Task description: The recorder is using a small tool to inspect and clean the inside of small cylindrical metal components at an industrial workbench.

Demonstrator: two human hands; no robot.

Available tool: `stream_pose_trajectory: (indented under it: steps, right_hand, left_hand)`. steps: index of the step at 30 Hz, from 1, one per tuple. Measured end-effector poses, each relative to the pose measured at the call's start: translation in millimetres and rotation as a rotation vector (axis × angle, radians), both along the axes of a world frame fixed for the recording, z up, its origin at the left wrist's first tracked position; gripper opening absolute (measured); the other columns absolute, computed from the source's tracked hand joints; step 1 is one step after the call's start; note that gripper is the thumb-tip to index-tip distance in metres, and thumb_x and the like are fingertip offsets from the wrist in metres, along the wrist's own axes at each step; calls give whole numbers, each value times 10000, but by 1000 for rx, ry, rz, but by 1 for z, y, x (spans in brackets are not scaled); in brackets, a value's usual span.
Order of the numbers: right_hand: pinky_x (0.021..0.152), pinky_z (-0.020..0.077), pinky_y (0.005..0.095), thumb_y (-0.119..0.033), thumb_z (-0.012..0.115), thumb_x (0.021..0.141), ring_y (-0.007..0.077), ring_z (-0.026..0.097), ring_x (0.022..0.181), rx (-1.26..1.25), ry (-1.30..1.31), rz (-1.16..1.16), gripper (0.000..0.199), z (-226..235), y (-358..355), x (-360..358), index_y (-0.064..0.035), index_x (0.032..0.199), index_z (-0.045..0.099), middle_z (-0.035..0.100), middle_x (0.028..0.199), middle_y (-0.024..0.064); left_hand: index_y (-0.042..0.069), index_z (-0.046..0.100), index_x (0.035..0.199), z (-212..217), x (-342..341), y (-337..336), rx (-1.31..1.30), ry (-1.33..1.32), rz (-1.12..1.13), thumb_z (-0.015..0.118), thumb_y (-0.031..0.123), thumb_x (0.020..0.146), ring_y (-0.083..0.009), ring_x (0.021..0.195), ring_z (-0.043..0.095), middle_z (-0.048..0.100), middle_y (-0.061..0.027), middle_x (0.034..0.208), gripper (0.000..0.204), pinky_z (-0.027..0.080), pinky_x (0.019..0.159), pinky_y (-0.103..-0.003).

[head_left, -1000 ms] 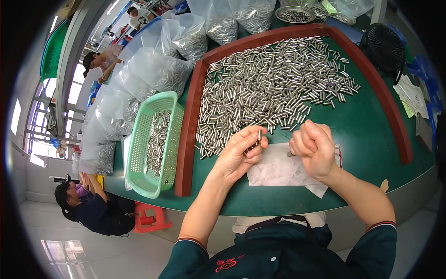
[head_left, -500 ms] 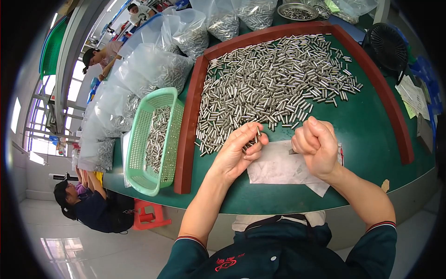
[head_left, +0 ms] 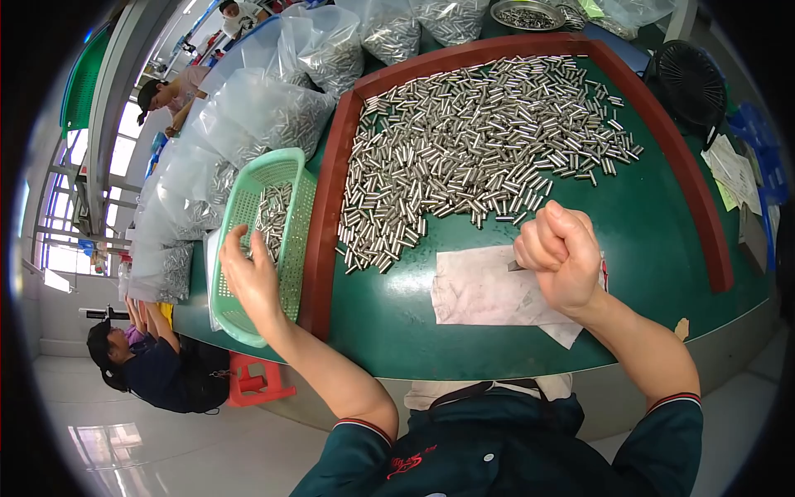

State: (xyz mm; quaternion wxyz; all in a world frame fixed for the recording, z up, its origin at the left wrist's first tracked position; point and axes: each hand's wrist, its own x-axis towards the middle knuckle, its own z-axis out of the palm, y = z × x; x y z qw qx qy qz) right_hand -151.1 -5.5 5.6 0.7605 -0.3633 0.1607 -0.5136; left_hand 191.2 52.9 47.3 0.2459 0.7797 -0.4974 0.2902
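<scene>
Swung leftward since the earlier frame: left hand [head_left: 251, 269], from beside the loose metal pins [head_left: 472, 141] to over the green basket [head_left: 300, 219]. Thumb and fingers spread there, palm turned out of sight, so cannot tell whether empty. Well apart from it, right hand [head_left: 563, 253], curled into a fist above the cloth [head_left: 476, 290], seemingly around a small grey piece [head_left: 515, 266]. Pins heaped on the green table [head_left: 389, 331] inside the dark red frame [head_left: 328, 207], with more in the basket. Possible trouble: letting go too near the rim and spilling outside; knocking the basket askew with the wrist. Pointing every which way, long axes unshared; near the heap's lower right edge, mostly slanting up and rightward.
</scene>
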Motion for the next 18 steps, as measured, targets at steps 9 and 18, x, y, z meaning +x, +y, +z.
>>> stream_pose_trajectory:
  steps: [9, 18]
  right_hand:
    - [407, 171, 245, -226, 358, 879, 77, 174, 402, 24, 16, -15, 438, -3, -4, -6, -118, 474, 231, 255, 406, -16]
    - [405, 175, 243, -219, 367, 877, 76, 175, 399, 40, 11, -17, 441, -4, -4, -3, -123, 468, 231, 253, 403, -22]
  left_hand:
    - [43, 588, 636, -20, -120, -38, 259, 428, -647, 660, 66, 640, -214, 595, 473, 513, -57, 599, 76, 365, 561, -340]
    - [42, 588, 666, -44, -143, -38, 388, 167, -583, 689, 110, 620, -239, 677, 483, 528, -64, 638, 130, 328, 636, -355]
